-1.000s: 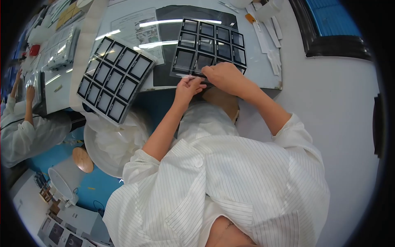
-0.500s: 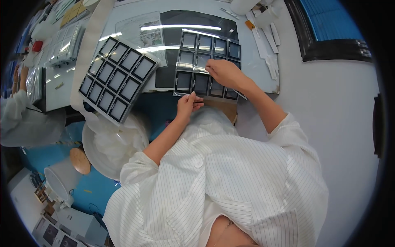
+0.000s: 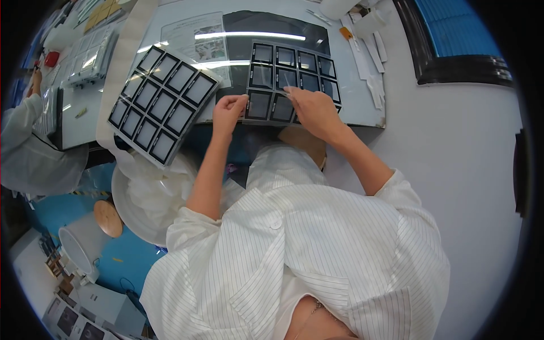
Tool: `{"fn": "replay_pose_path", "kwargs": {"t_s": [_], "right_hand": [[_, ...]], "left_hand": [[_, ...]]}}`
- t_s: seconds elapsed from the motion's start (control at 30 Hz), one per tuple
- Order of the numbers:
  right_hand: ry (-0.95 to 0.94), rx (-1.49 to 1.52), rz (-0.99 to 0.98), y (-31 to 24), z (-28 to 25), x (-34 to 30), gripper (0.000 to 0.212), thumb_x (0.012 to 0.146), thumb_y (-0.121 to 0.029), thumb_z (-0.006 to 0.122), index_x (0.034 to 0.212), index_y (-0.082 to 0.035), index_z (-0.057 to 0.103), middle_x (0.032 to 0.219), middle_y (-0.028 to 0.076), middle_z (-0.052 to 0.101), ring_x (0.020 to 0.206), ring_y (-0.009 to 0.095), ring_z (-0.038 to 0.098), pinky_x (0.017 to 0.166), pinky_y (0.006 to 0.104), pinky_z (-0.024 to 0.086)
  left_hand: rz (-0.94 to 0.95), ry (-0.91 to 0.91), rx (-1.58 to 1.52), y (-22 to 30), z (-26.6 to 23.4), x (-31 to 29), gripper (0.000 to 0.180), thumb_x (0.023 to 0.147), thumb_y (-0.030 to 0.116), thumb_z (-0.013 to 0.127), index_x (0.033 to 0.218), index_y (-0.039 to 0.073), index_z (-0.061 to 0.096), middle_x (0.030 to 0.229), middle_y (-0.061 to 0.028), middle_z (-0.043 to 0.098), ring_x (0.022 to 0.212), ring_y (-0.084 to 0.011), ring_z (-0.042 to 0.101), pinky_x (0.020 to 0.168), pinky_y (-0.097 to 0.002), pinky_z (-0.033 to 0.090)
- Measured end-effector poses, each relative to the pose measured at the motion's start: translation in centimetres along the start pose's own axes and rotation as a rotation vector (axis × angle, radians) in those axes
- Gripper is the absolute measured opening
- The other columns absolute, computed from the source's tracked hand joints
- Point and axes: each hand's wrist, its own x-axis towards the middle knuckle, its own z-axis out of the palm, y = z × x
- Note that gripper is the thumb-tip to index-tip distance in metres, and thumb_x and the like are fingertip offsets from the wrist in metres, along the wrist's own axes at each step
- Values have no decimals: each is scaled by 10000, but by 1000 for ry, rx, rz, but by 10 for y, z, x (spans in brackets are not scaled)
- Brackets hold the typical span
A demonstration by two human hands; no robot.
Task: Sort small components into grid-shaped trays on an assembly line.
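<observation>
A flat panel of black-framed square panes [image 3: 262,75], set in rows, lies on the desk in front of me. My left hand [image 3: 228,113] is closed at the panel's near left edge, and what its fingertips pinch is too small to make out. Over the panel's near part, my right hand [image 3: 316,112] has its fingers pressed together. A thin pale sliver shows at those fingertips, its kind unclear. The right hand hides some of the lower panes. To the left, a second similar panel [image 3: 162,103] lies slanted, its near corner jutting past the desk edge.
Beneath the panel is a dark mat [image 3: 272,25], with a printed sheet [image 3: 195,42] beside it. White strips and an orange-ended tool [image 3: 345,34] lie at the right. A white bin [image 3: 127,207] stands below the desk. At far left is another person's sleeve [image 3: 22,122].
My left hand has moved left and away from me, from the panel's near edge to its left edge. My right hand has come slightly nearer. The panel's near edge has shifted away from me.
</observation>
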Motion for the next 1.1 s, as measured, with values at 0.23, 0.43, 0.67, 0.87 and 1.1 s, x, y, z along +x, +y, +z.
{"fn": "replay_pose_path", "kwargs": {"t_s": [0.23,0.43,0.67,0.87,1.1], "right_hand": [[98,-126,122,-2,-1,5,332,922,-114,500,1238,-21,537,964,163,649,741,336,635,651,419,503],[208,-226,128,16,-11,11,349,895,-192,567,1215,-50,562,1118,88,628,842,303,650,679,388,524],[116,-284,156,12,-17,16,404,814,-358,655,1098,-72,631,1122,46,646,833,268,658,670,372,529],[147,-307,115,11,-9,17,312,816,-335,658,987,-75,650,1006,36,665,781,261,668,631,365,527],[221,-325,87,15,-3,23,111,814,-159,599,857,-91,675,813,67,660,703,264,661,584,376,516]], "left_hand": [[-304,-586,82,8,30,37,299,825,196,736,1059,40,634,998,-47,663,889,-131,643,766,-261,526],[-26,-720,3,16,66,30,306,856,147,683,1133,28,627,991,-21,671,875,-91,619,783,-250,500],[43,-763,79,16,69,27,286,857,106,663,1125,18,617,991,-27,662,858,-70,592,773,-240,487],[13,-767,133,15,65,29,274,864,115,655,1118,21,609,975,-11,653,846,-65,582,765,-229,483],[31,-799,226,10,55,35,260,864,101,645,1112,29,612,969,-11,653,832,-69,592,766,-230,494]]}}
